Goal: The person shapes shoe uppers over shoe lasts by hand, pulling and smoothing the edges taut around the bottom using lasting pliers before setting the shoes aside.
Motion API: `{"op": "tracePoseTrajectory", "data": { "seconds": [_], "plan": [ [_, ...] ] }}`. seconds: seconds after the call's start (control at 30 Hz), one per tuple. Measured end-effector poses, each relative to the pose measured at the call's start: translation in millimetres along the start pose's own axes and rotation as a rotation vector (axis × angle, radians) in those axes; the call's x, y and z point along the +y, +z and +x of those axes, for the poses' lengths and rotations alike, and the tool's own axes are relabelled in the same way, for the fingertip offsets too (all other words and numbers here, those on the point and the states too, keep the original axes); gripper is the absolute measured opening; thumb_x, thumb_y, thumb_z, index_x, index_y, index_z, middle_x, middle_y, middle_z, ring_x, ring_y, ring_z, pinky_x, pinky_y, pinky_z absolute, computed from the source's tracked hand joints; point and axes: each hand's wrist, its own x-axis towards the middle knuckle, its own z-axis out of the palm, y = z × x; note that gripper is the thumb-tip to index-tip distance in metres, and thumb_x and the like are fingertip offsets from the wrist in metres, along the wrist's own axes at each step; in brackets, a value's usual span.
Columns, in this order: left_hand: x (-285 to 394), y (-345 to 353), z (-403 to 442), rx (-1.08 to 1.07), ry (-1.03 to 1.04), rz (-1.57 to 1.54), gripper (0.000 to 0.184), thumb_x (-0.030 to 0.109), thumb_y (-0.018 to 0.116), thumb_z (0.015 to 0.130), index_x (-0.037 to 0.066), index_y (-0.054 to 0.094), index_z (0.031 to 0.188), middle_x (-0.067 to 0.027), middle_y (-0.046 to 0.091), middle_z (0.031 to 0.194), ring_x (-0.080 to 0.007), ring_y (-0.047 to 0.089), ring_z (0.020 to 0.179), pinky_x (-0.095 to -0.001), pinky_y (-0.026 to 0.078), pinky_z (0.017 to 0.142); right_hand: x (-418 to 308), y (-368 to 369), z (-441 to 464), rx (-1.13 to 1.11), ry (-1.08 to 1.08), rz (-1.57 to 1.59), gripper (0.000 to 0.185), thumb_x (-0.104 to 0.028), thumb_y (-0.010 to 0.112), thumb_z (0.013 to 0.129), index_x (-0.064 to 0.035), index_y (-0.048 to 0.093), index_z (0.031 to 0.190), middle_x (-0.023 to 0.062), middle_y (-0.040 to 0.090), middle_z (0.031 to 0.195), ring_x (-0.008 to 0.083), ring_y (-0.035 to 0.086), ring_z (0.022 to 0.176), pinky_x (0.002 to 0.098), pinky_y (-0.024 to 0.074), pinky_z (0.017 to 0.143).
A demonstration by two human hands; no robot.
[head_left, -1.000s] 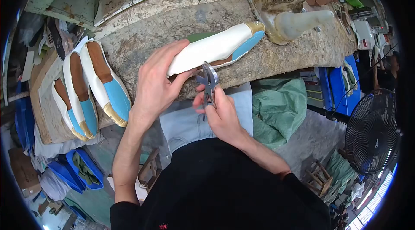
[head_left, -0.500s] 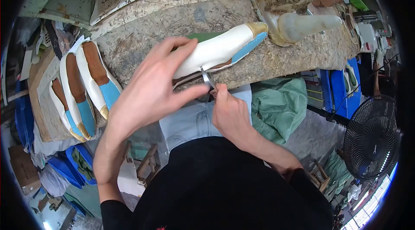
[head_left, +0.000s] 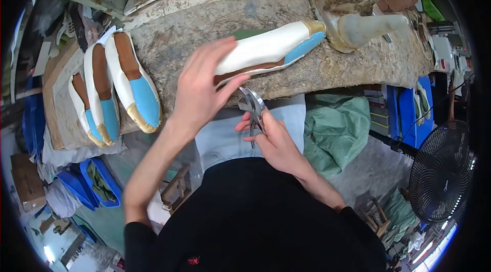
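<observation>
A white shoe upper point(head_left: 271, 47) with a gold toe and a blue and brown underside lies on its side on the worn bench. Around its heel end, my left hand point(head_left: 202, 80) is closed, thumb on the near edge and fingers over the far side, slightly blurred. My right hand point(head_left: 279, 141) holds metal pincers point(head_left: 253, 103) by the handles, just below the shoe and near my left thumb. The pincers' jaws appear apart from the shoe's edge. Behind the shoe shows a bit of green material point(head_left: 250, 33).
Several similar shoes point(head_left: 146, 100) lie at the bench's left end. A glue-crusted stand with a rounded horn point(head_left: 371, 29) stands past the shoe's toe. Green sacking point(head_left: 335, 128) hangs below the bench edge point(head_left: 358, 80), and a black fan point(head_left: 442, 169) stands at right.
The pincers have come off the shoe's near edge and moved down, their handles now turned toward me. My left hand has shifted slightly along the heel end. The view has shifted a little.
</observation>
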Motion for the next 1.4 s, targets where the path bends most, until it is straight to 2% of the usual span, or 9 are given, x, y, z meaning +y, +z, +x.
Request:
{"op": "tracePoseTrajectory", "data": {
  "seconds": [0.27, 0.6, 0.8, 0.97, 1.1, 1.13, 1.27, 1.33, 1.4],
  "plan": [
    [-21.1, -2.9, -28.6, -0.044, -0.147, -0.238, 0.056, 0.005, 0.068, 0.098, 0.002, 0.049, 0.151, -0.0219, 0.054, 0.155, -0.0432, 0.044, 0.152, -0.0511, 0.036, 0.125, -14.8, 15.0, 32.7, -0.01, -0.117, -0.095, 0.043, 0.009, 0.042, 0.089, 0.0059, 0.052, 0.131, 0.0199, 0.07, 0.115, 0.0293, 0.073, 0.109, 0.0411, 0.062, 0.089],
    [-24.6, -3.6, -28.0, -0.049, -0.134, -0.257, 0.059, 0.001, 0.071, 0.093, 0.0, 0.046, 0.147, -0.0244, 0.054, 0.15, -0.046, 0.05, 0.143, -0.0523, 0.039, 0.122, -16.3, 28.1, 16.0, 0.127, -0.083, -0.322, 0.023, 0.009, 0.049, 0.093, 0.004, 0.05, 0.116, 0.0195, 0.068, 0.086, 0.0366, 0.073, 0.078, 0.0458, 0.0559, 0.07],
    [-24.6, -10.8, -21.8, -0.149, -0.055, -0.249, 0.063, 0.009, 0.074, 0.093, 0.0, 0.044, 0.148, -0.0264, 0.053, 0.15, -0.0475, 0.049, 0.143, -0.0514, 0.04, 0.121, -1.9, 17.7, 23.6, 0.215, -0.176, -0.915, 0.025, 0.008, 0.055, 0.092, 0.0022, 0.052, 0.116, 0.022, 0.075, 0.093, 0.0441, 0.074, 0.081, 0.0507, 0.0587, 0.069],
    [-20.5, 2.8, -25.2, -0.034, -0.148, -0.277, 0.048, 0.016, 0.069, 0.1, 0.001, 0.053, 0.143, -0.0221, 0.06, 0.144, -0.0457, 0.054, 0.141, -0.052, 0.042, 0.119, 3.9, 13.0, 25.9, 0.242, -0.248, -0.943, 0.027, 0.009, 0.055, 0.09, 0.0022, 0.051, 0.116, 0.0201, 0.076, 0.092, 0.0449, 0.073, 0.08, 0.0531, 0.0584, 0.069],
    [-19.0, 11.9, -27.5, 0.053, -0.131, -0.224, 0.046, 0.017, 0.074, 0.099, 0.001, 0.055, 0.139, -0.0198, 0.063, 0.143, -0.0441, 0.056, 0.14, -0.0501, 0.045, 0.117, 12.9, 10.4, -7.3, 0.107, -0.028, -0.405, 0.044, 0.013, 0.05, 0.09, 0.0029, 0.041, 0.132, 0.0172, 0.064, 0.085, 0.0359, 0.067, 0.073, 0.045, 0.0547, 0.071],
    [-19.1, 14.0, -29.1, 0.062, -0.136, -0.229, 0.046, 0.017, 0.074, 0.099, 0.001, 0.055, 0.139, -0.0198, 0.063, 0.143, -0.0441, 0.056, 0.14, -0.0501, 0.045, 0.117, 14.9, 18.3, -13.6, 0.148, -0.1, -0.294, 0.064, 0.01, 0.046, 0.096, 0.0023, 0.028, 0.156, 0.0147, 0.064, 0.092, 0.0244, 0.063, 0.072, 0.0375, 0.0535, 0.07],
    [-20.4, 10.2, -28.9, 0.043, -0.163, -0.243, 0.065, 0.014, 0.085, 0.089, 0.002, 0.049, 0.142, -0.0209, 0.062, 0.146, -0.0443, 0.056, 0.141, -0.0499, 0.048, 0.116, 9.9, 31.4, 13.8, 0.432, -0.542, -0.114, 0.079, -0.02, 0.039, 0.117, -0.0169, -0.017, 0.172, 0.0117, 0.062, 0.091, 0.0141, 0.055, 0.064, 0.0266, 0.0467, 0.056],
    [-18.5, 2.1, -27.9, -0.016, -0.106, -0.171, 0.077, 0.01, 0.092, 0.08, 0.002, 0.048, 0.143, -0.0223, 0.06, 0.148, -0.0442, 0.055, 0.143, -0.0509, 0.048, 0.117, 9.0, 13.1, 49.1, 0.435, -0.588, -0.651, 0.073, -0.007, 0.044, 0.114, -0.0084, 0.003, 0.174, 0.0137, 0.066, 0.088, 0.0169, 0.057, 0.063, 0.0312, 0.0516, 0.057],
    [-20.5, 1.7, -25.8, -0.012, -0.117, -0.182, 0.081, 0.009, 0.095, 0.074, 0.002, 0.051, 0.141, -0.0204, 0.062, 0.148, -0.0425, 0.057, 0.141, -0.0514, 0.048, 0.117, 6.0, 13.1, 44.0, 0.461, -0.663, -0.644, 0.075, -0.001, 0.048, 0.11, -0.0044, 0.008, 0.173, 0.0104, 0.065, 0.079, 0.0179, 0.059, 0.062, 0.0334, 0.0531, 0.06]
  ]
}}
